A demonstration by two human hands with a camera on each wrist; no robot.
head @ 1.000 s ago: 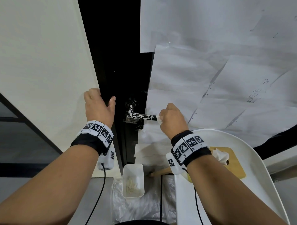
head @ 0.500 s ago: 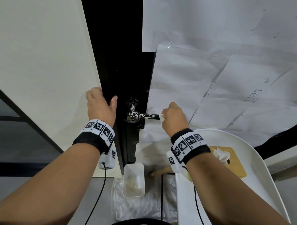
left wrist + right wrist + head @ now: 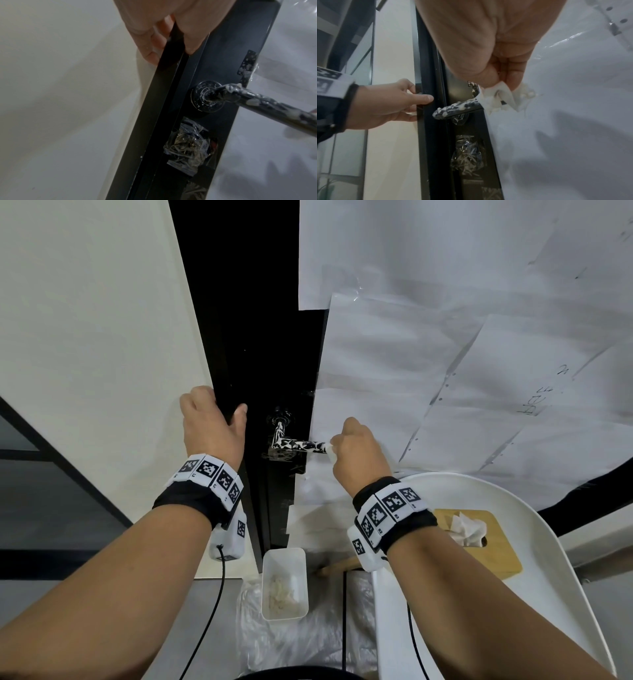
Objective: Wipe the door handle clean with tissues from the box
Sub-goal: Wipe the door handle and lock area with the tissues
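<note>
Steadying the black door's edge (image 3: 219, 392), the left hand (image 3: 214, 428) clamps it with fingers behind and thumb in front, presumably so the door stays put under wiping. Right hand (image 3: 359, 455) pinches a crumpled white tissue (image 3: 498, 97) around the free right end of the black lever door handle (image 3: 298, 445), smeared with white paste. Wooden-topped tissue box (image 3: 479, 542) sits near right on a white round bench (image 3: 548, 594).

Black door handle (image 3: 297, 445) smeared white, wadded tissue (image 3: 498, 97) at tip
</note>
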